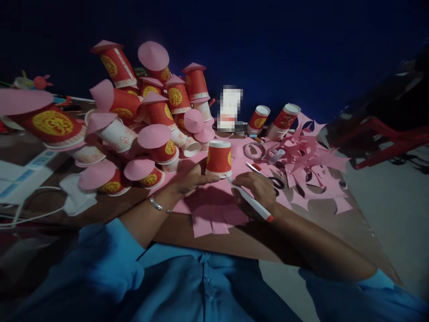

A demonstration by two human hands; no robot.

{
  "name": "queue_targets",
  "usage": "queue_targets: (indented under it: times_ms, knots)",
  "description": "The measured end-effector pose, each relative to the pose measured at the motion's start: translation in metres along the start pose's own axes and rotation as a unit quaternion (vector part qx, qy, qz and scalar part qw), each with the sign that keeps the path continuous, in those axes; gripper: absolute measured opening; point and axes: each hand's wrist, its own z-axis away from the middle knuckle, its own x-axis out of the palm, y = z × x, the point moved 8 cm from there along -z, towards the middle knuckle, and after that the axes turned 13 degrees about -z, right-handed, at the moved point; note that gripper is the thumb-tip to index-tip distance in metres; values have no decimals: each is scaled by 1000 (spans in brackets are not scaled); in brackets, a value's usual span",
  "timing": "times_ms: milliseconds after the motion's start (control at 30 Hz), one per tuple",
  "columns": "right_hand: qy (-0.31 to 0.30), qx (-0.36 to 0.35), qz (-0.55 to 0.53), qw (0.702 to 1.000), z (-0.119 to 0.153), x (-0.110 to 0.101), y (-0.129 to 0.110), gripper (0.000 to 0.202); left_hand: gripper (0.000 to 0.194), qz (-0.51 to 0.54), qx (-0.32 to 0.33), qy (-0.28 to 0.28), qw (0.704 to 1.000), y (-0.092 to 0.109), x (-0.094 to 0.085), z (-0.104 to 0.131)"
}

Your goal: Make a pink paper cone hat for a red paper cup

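Note:
A red paper cup [219, 157] with a yellow emblem stands rim down on pink paper [208, 203] in front of me. My left hand [194, 180] grips it low on its left side, the thumb along the white rim. In my right hand [258, 185] is a white marker [253, 203] with a red end, its tip close to the cup's lower rim. Whether the tip touches the cup I cannot tell. Just beyond my right hand lie scissors [276, 184], partly hidden behind the fingers.
Many red cups with pink cone tops [157, 107] are heaped at the left. Two cups [258, 118] stand at the back, near a tape roll [254, 151]. Pink paper scraps [308, 161] pile up at the right. A white cable [36, 223] lies left; a red stool [378, 138] stands beyond the table.

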Motion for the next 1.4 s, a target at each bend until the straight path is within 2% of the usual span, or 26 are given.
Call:
queue_targets:
  times_ms: [67,233,367,433,600,833,1133,1400]
  knots:
    - [16,14,3,1000,1,-3,4,18,52,10,6,4,1000,2,0,0]
    - [20,61,16,998,7,-6,15,22,64,86,49,-16,995,11,6,-2]
    - [9,71,16,997,11,-3,19,22,55,122,33,-20,992,5,6,-4]
    - [3,63,13,998,13,-1,18,23,52,116,24,-26,993,2,6,-4]
    - [-17,51,-16,998,14,4,16,25,58,92,28,-10,995,3,3,-1]
    - [1,16,-13,1000,5,2,4,16,59,33,4,-13,999,-3,1,-2]
    - [-21,8,7,1000,3,5,1,16,63,25,7,-13,1000,-1,2,-3]
    - [-12,7,13,1000,0,3,0,13,63,29,10,-10,999,-2,1,-3]
